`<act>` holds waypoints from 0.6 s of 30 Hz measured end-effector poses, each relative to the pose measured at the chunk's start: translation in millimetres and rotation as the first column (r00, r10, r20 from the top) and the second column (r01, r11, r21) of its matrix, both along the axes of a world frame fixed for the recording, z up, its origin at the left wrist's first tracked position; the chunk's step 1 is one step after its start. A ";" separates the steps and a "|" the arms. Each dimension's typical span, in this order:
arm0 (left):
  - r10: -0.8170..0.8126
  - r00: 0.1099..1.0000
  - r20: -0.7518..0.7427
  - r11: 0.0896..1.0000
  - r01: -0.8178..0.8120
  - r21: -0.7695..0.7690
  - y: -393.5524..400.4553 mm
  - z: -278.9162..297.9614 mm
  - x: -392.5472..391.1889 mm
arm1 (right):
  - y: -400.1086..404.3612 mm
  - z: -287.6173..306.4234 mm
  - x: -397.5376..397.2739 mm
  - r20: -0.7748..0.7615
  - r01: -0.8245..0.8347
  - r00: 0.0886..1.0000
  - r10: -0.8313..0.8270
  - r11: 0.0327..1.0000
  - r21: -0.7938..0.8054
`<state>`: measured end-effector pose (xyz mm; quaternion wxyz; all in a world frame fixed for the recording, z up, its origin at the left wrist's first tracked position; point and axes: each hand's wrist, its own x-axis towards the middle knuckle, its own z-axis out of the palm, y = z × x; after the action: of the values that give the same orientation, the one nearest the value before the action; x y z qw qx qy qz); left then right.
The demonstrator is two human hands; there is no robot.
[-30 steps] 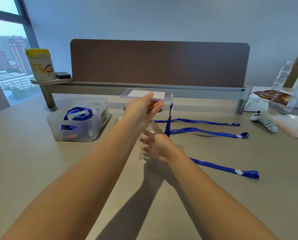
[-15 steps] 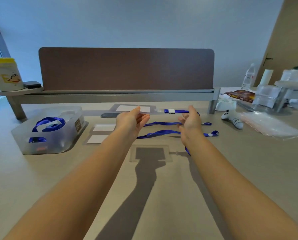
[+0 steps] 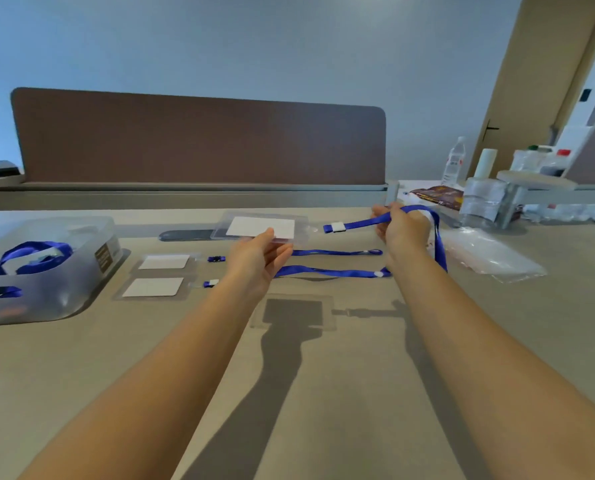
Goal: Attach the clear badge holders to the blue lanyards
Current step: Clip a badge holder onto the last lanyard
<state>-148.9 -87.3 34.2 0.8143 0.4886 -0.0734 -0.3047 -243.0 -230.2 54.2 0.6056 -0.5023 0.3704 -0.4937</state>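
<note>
no writing is legible. my left hand [image 3: 259, 261] pinches a clear badge holder [image 3: 259, 227]; my right hand [image 3: 401, 230] grips a blue lanyard [image 3: 365, 223]. the plastic bin [image 3: 81, 271] holds more lanyards [image 3: 29, 258].

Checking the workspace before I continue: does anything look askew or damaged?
Nothing stands out. Left hand holds a badge holder, right hand a lanyard; two finished badges lie flat and neat.

A clear badge holder [image 3: 259, 226] with a white card inside is held flat above the desk, its tab facing the clip end of a blue lanyard [image 3: 358, 224] raised just beside it, while 2 more holders [image 3: 157, 277] lie clipped to 2 lanyards [image 3: 330, 262] stretched across the desk.
</note>
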 end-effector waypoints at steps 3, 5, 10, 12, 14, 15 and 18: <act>0.072 0.997 0.000 0.994 -0.071 0.087 26.1 -21.0 18.1 | 14.3 -34.1 23.3 -0.039 -0.101 0.993 0.107 0.984 0.145; 0.118 0.993 -0.016 0.981 -0.114 0.160 45.8 -37.6 30.4 | 29.8 -55.5 37.2 -0.018 -0.177 0.982 0.189 0.945 0.274; 0.169 0.985 -0.046 0.930 -0.144 0.338 100.2 -72.3 53.8 | 76.8 -88.0 56.1 -0.047 -0.331 0.911 0.410 0.793 0.511; 0.169 0.985 -0.038 0.906 -0.140 0.399 118.3 -80.1 61.5 | 90.8 -92.2 60.9 -0.068 -0.364 0.869 0.489 0.727 0.583; 0.182 0.982 -0.051 0.898 -0.145 0.415 132.0 -84.8 69.1 | 99.9 -94.9 68.1 -0.088 -0.384 0.835 0.544 0.688 0.615; 0.192 0.980 -0.060 0.898 -0.150 0.415 137.1 -86.0 72.5 | 104.0 -95.9 71.7 -0.109 -0.392 0.817 0.567 0.683 0.616; 0.218 0.973 -0.080 0.892 -0.166 0.420 146.3 -87.9 82.8 | 112.2 -97.1 82.1 -0.183 -0.407 0.766 0.616 0.686 0.603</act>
<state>-66.0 59.0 -53.7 0.7224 0.6336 0.0919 -0.2611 -160.9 -117.9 -42.9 0.7530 -0.4832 0.4404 -0.0737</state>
